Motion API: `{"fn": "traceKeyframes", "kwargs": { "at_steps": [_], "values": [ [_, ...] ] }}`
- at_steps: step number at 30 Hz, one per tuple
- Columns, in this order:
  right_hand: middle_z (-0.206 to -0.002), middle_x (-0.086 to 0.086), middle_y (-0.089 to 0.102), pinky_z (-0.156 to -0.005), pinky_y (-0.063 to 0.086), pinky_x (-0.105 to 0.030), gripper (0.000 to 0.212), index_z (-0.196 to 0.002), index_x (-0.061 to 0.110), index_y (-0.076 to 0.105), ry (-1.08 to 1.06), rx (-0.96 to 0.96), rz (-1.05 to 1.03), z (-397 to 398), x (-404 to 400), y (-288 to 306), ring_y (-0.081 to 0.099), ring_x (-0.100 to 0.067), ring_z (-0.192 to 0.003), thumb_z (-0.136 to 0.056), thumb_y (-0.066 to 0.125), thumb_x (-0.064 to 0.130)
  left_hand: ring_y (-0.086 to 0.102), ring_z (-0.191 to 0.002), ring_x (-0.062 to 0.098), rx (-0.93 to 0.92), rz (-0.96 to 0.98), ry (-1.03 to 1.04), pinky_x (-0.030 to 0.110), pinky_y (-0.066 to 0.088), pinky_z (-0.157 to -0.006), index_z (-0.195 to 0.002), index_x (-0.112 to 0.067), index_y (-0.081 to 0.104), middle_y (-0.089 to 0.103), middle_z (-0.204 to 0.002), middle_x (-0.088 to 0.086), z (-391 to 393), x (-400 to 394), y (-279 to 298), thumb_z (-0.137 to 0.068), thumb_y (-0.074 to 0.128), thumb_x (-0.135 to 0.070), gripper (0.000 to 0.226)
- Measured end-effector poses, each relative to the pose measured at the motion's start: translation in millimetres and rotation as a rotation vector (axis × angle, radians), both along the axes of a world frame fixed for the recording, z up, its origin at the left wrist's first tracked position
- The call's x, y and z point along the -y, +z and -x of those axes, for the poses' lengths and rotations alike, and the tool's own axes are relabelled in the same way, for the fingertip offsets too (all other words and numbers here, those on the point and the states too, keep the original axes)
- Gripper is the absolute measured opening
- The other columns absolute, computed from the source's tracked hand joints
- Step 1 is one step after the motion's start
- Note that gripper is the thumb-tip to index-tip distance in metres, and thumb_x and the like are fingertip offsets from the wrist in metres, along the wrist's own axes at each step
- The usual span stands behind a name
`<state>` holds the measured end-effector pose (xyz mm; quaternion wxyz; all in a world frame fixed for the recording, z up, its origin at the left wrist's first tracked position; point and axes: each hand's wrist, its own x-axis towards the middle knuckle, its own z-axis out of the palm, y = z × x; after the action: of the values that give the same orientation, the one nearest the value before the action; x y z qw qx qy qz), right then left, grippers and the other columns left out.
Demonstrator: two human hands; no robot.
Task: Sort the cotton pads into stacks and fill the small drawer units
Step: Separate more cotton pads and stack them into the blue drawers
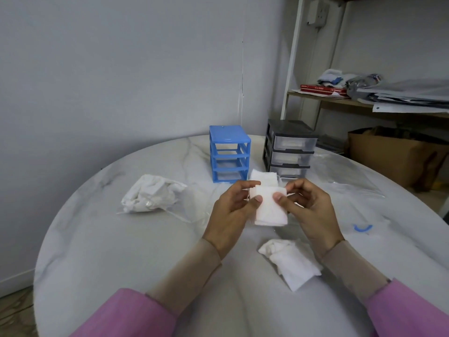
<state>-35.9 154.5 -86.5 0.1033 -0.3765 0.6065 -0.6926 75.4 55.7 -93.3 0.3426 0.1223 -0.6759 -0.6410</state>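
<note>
A small stack of white square cotton pads [270, 210] is held above the middle of the round table. My left hand [230, 207] pinches its left edge and my right hand [308, 207] pinches its right edge, thumbs on top. Just behind the hands lies another pile of pads [263, 177] in a clear tray. A blue drawer unit [229, 154] stands at the back centre with its three slots showing no drawers. To its right a black drawer unit [289, 148] holds three clear drawers with white pads inside.
A clear bag of crumpled white pads [151, 197] lies at left. More loose white pads [290, 262] lie near my right wrist. Clear plastic sheeting [345, 176] and a blue clip [363, 227] sit at right. Shelves [364, 103] and a cardboard box [398, 156] stand beyond the marble table [121, 251].
</note>
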Motion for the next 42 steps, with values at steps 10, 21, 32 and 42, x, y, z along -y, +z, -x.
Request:
{"fn": "traceKeyframes", "kwargs": {
  "at_steps": [10, 21, 32, 42],
  "values": [
    [-0.07, 0.001, 0.057, -0.06, 0.046, -0.02, 0.02, -0.077, 0.015, 0.057, 0.01, -0.041, -0.047, 2, 2, -3, 0.051, -0.009, -0.064, -0.076, 0.071, 0.001, 0.06, -0.08, 0.015, -0.005, 0.068, 0.104, 0.022, 0.052, -0.069, -0.1, -0.025, 0.051, 0.063, -0.093, 0.007, 1, 4, -4, -0.086, 0.056, 0.007, 0.035],
    [-0.104, 0.014, 0.063, -0.082, 0.044, -0.014, 0.034, -0.098, 0.037, 0.064, 0.531, -0.585, -0.883, 19, -26, 14, 0.055, -0.002, -0.096, -0.069, 0.08, 0.033, 0.046, -0.063, 0.004, 0.012, 0.242, 0.274, 0.012, 0.036, -0.061, -0.064, -0.019, 0.048, 0.052, -0.068, -0.003, -2, 12, -5, -0.084, 0.051, 0.012, 0.036],
    [-0.093, 0.006, 0.071, -0.08, 0.052, -0.025, 0.021, -0.094, 0.018, 0.068, 0.36, -0.419, -0.516, 23, -25, 21, 0.065, -0.007, -0.084, -0.075, 0.075, 0.009, 0.058, -0.097, 0.021, 0.12, 0.26, 0.312, 0.006, 0.042, -0.073, -0.073, -0.028, 0.069, 0.067, -0.1, 0.005, -1, 9, -8, -0.087, 0.054, 0.005, 0.039],
    [-0.089, 0.002, 0.061, -0.076, 0.049, -0.03, 0.015, -0.089, 0.015, 0.057, 0.185, -0.489, -0.46, 19, -20, 12, 0.058, -0.017, -0.077, -0.085, 0.061, 0.002, 0.057, -0.101, 0.018, 0.152, 0.227, 0.246, 0.022, 0.048, -0.085, -0.078, -0.031, 0.068, 0.064, -0.106, 0.001, -2, 6, -7, -0.082, 0.063, 0.002, 0.033]
  ]
}}
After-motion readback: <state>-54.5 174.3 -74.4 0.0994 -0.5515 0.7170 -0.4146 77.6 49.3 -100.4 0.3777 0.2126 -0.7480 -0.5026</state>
